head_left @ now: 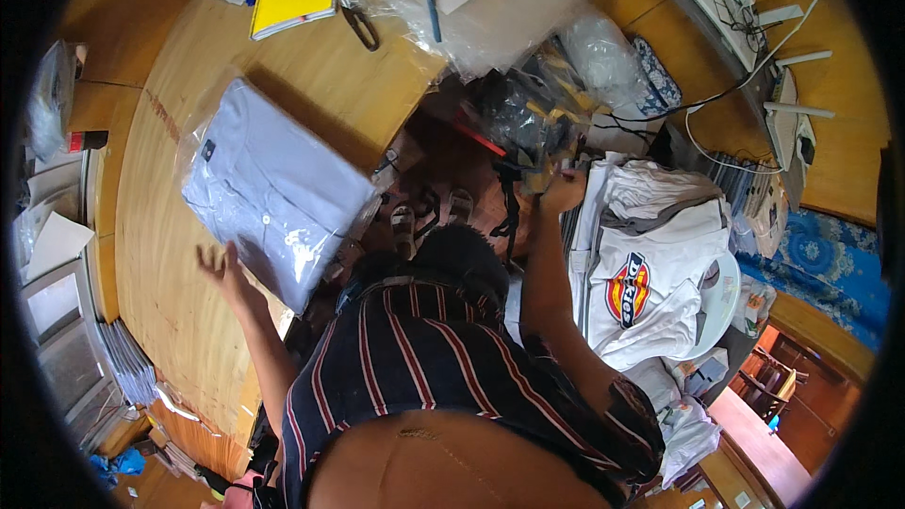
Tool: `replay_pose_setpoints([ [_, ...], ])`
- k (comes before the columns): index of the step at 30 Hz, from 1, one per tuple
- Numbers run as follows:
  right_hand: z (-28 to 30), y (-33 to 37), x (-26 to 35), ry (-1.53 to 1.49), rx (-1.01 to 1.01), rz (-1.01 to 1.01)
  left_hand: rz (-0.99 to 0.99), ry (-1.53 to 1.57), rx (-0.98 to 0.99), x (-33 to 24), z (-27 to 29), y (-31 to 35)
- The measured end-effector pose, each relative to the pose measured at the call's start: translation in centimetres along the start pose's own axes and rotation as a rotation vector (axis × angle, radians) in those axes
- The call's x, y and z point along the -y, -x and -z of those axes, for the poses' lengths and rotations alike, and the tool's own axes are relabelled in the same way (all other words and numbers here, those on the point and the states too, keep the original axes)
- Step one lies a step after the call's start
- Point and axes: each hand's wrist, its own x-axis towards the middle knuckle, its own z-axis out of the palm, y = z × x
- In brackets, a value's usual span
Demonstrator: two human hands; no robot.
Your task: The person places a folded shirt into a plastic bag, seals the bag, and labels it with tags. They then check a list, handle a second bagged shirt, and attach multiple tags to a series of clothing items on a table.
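A folded light-blue shirt [273, 179] in a clear plastic sleeve lies on the wooden table to my left, partly over its edge. Just beside its near-left corner is my left hand [226, 278], fingers spread and holding nothing. My right hand [564, 190] is on the other side, past the table's edge, its fingers closed at the lower end of a clear plastic bag [528, 118] with dark contents. The fingertips are partly hidden there. To the right of that hand lies a pile of white printed shirts [613, 254].
On the table [160, 254] are a yellow notebook [294, 2], dark scissors [360, 28] and a large sheet of clear plastic [518, 14]. A white hoop-shaped plastic piece [721, 306] rests by the white shirts. Cables [693, 123] trail at the upper right. Sandalled feet [403, 226] show below.
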Motion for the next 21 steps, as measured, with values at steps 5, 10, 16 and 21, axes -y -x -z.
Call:
replay_pose_setpoints([
  [5,-5.2,4.7,-11.4,0.320,0.394,-0.137,-0.501,-0.230,-0.070,-5.8,-2.0,5.0],
  [10,-9.2,7.2,-16.0,0.275,0.749,-0.172,-1.066,-0.347,0.110,-6.7,-3.5,9.8],
  [16,-16.3,5.3,-18.2,0.116,0.783,-0.242,-0.987,-0.379,0.523,-1.1,-4.4,15.1],
  [21,-17.8,6.8,-22.6,0.058,1.000,-0.326,-1.114,-0.285,0.837,0.3,-4.3,15.0],
])
